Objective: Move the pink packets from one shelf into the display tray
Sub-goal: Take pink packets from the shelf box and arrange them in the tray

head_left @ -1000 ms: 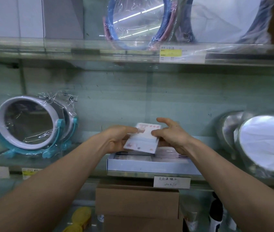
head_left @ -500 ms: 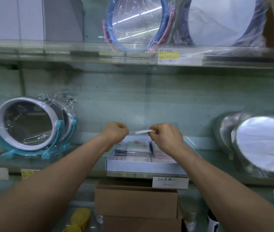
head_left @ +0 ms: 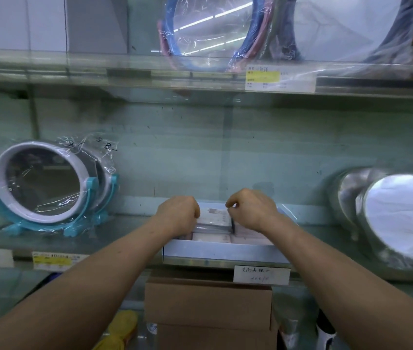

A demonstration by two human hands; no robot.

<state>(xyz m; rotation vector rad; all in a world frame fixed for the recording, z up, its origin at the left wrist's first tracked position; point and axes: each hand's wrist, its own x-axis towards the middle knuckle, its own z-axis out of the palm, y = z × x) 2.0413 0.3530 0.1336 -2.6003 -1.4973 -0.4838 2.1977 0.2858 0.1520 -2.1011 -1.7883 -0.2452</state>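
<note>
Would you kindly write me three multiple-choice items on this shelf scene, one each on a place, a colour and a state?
1. Where is the pale-rimmed mirror relative to the display tray? A left of it; B inside it; C beneath it.
2. The mirror's stand is: A red; B teal; C black.
3. The left hand and right hand: A both hold the packet; B both idle; C both flat.
Answers: A, it stands left of the tray; B, its legs show teal; A, both hands' fingers curl round one packet at the tray.

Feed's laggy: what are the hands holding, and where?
One pink packet: left hand grips its left end, right hand pinches its right end, in the display tray.
</note>
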